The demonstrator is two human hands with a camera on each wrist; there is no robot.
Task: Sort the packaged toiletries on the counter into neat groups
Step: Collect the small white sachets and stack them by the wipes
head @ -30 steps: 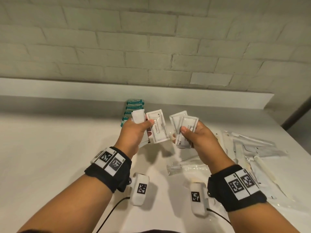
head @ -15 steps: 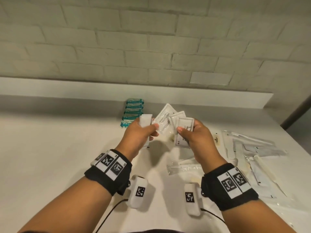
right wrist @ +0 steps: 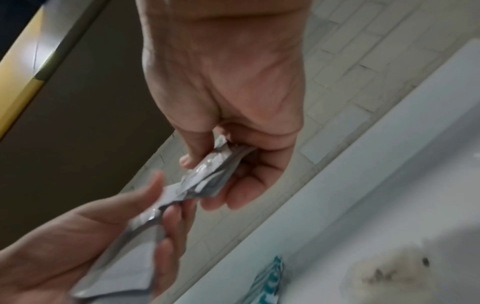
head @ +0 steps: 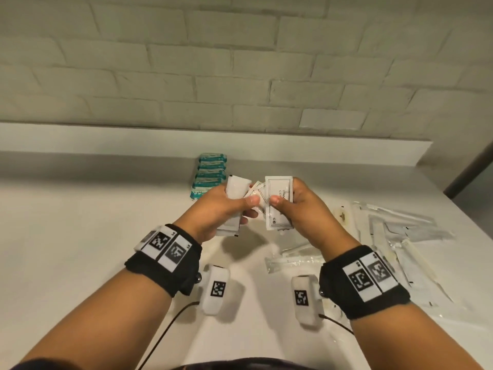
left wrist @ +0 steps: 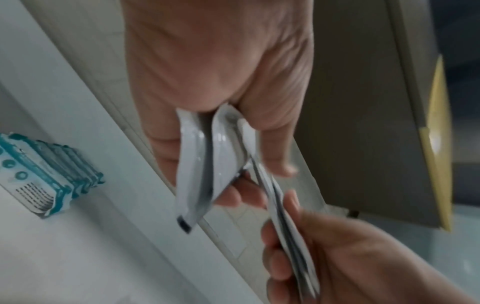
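White sachets with a thin printed border are held up above the bench (head: pixel 80 236), between the two hands. The front sachet (head: pixel 278 202) stands upright, its printed face toward the head camera; the lettering is partly covered by the thumb. The right hand (head: pixel 301 209) grasps it and the sachets fanned behind it, thumb on the front and fingers (right wrist: pixel 241 193) curled round the back. In the right wrist view this bundle (right wrist: pixel 207 174) is crumpled and edge-on, pinched between thumb and fingers.

The left hand (head: pixel 221 212) is clenched on its own stack of plain white sachets (head: pixel 234 192), thumb across the front. The left wrist view shows these sachets (left wrist: pixel 205 164) edge-on, pressed between thumb and curled fingers (left wrist: pixel 233 195), with the thumb tip also on the near edge of the right hand's bundle. The two thumbs sit just beside each other, and the two bundles meet in the middle.

Behind the left hand, against the back ledge, a row of teal packets (head: pixel 210 172) lies on the bench, overlapping one another. To the right, clear-wrapped long items (head: pixel 394 236) lie spread on the bench, and one clear packet (head: pixel 290 261) lies below the right hand. A pale brick wall (head: pixel 240 62) rises behind.
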